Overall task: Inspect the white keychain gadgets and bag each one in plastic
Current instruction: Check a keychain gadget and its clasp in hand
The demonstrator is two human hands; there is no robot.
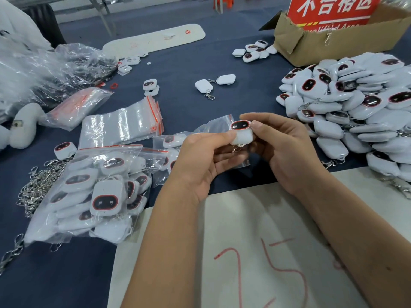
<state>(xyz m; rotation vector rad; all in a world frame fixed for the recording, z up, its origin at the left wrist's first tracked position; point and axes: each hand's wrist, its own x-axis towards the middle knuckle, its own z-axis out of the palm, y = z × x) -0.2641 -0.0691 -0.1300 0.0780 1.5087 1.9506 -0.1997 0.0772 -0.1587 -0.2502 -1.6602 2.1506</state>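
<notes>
Head cam: I see a cardboard box at top right holding a red sign; a metal clip hangs on its front wall, the rest of its contents hidden. Just left of it, a few loose gadgets on the tabletop.

A big clear bag at lower left is stuffed with white gadgets, dark red-rimmed screens showing through. Stack of empty zip bags with red seal strips lies behind it. A loose chain pile sits touching the big bag's left edge. Unbagged gadget heap fills the right side.

The gadget in hand is at centre frame, held above the tabletop: white rounded body, dark oval screen with a red rim facing up, metal clasp dangling below. Left hand fingers curl round its left side, thumb on the body, and they also pinch a small zip bag behind it. Right hand pinches the gadget's right edge, thumb and index on it.

A white sheet with red "25" lies under my forearms.
</notes>
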